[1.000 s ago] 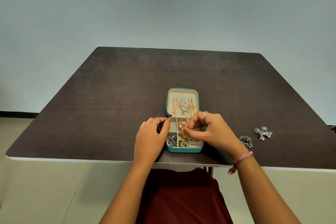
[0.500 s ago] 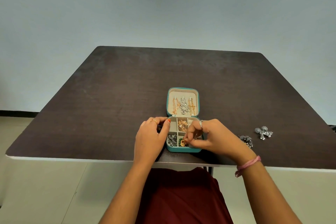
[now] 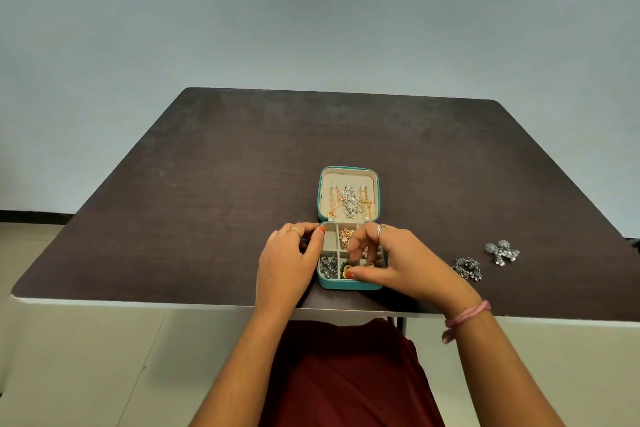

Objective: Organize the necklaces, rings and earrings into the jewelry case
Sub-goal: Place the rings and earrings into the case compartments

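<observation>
Table: dark brown
On it: open teal case — near edge; two silver earrings — right

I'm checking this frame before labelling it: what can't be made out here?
- Head view: the right compartments of the jewelry case are hidden by the right hand.
- Whether that hand pinches a piece: its fingertips are too small and blurred.
- The case's left wall is covered by the left hand.
- Fine detail of the two silver earrings on the table: too small.
</observation>
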Available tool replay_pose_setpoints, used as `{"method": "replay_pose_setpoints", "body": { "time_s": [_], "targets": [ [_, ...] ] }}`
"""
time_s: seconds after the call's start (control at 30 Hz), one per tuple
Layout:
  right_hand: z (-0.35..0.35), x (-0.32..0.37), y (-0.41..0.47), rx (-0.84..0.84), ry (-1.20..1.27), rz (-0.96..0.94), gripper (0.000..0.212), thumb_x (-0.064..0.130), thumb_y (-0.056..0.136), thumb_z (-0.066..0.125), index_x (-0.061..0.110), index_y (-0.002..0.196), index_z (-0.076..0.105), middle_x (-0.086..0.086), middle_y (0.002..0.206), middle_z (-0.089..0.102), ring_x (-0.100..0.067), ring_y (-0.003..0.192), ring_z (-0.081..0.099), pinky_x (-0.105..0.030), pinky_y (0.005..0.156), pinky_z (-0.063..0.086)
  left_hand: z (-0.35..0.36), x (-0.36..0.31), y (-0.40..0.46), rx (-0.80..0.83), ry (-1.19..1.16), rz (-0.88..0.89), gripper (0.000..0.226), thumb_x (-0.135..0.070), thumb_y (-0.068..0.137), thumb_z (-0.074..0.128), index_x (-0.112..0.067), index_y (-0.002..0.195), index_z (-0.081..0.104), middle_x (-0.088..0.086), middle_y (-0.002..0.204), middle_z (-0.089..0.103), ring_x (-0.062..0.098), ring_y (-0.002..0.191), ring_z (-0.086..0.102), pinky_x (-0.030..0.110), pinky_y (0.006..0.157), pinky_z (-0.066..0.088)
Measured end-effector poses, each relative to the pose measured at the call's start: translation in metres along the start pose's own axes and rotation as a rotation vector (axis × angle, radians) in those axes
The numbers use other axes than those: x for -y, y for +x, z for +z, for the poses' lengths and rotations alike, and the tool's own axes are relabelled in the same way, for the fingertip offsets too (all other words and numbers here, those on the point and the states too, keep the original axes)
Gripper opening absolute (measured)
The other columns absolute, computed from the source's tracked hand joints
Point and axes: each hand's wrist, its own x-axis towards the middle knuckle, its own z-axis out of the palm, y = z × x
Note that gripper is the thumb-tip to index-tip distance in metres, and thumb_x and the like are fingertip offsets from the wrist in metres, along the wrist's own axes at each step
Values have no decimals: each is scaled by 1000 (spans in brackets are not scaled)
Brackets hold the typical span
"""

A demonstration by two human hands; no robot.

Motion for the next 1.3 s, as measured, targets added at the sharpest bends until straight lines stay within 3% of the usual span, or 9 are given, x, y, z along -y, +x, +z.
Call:
{"method": "replay_pose_setpoints", "body": {
  "time_s": [0.57,0.7,0.87,1.03,1.2,1.3],
  "targets": [
    [0,-4,0,-70,43,9,28,15,80,73,32,87,53,9,82,61,-3,68,50,-19,66,47,0,0,1,-2,6,-13,26,-42,96,48,-28,110,65,-15,99,59,1,91,47,17,67,35],
    [-8,-8,-8,-183,58,10,18,15,84,70,26,88,56,8,86,62,-9,76,55,-13,66,45,0,1,2,1,-8,-36,30,-42,97,44,-25,107,67,-13,99,61,4,93,50,24,73,39],
    [-23,-21,-27,-322,67,64,10,15,85,69,20,88,61,9,79,60,1,70,53,-9,62,41,0,1,2,-17,-82,-77,37,-42,99,40,-21,90,70,-10,86,65,7,84,57,34,73,48],
    [-39,-42,-51,-420,66,125,11,14,84,70,22,85,63,4,78,64,-6,69,55,-11,62,42,-3,-3,2,-4,-137,-103,36,-39,99,42,-19,92,71,-6,91,68,9,86,59,38,79,49],
    [-54,-60,-71,-492,99,218,8,15,83,71,20,84,65,1,79,66,-9,71,60,-16,63,47,-7,-6,8,19,-203,-151,27,-39,99,42,-24,95,65,-4,102,63,10,95,58,29,81,44],
    [-61,-69,-79,-541,104,262,7,14,84,70,18,85,65,0,79,67,-6,69,60,-10,61,45,-11,-16,11,-33,-222,-137,23,-36,99,44,-23,108,60,-3,106,53,4,88,53,20,74,41]
  ]
}}
